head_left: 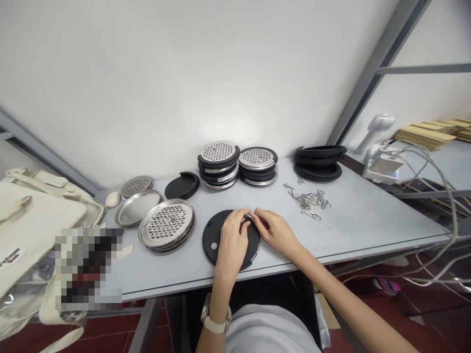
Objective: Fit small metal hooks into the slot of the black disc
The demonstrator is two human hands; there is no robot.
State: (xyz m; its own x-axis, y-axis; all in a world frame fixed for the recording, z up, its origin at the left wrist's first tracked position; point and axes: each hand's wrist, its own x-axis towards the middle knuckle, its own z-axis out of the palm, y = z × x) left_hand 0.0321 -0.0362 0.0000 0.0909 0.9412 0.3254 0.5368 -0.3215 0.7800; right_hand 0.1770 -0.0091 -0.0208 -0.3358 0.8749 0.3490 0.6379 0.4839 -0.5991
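Observation:
A black round disc [211, 240] with a pale round spot lies on the table close to the front edge. My left hand [233, 238] is on top of it, fingers bent together at its far right rim. My right hand [272, 228] pinches a small shiny metal piece [250, 215] at that same rim, beside my left fingertips. The fingers hide most of this piece. To the right is a loose pile of small metal clips [311, 200]. Left of the disc, a stack of silver perforated plates [167, 223] stands near my left hand.
Two stacks of black-rimmed perforated discs, one left [220, 153] and one right [258, 158], stand by the wall. Black rings [318, 171] are piled at the back right. A black disc [182, 185] and plain silver plates [138, 208] lie left. A cream bag [44, 206] overlaps the left end.

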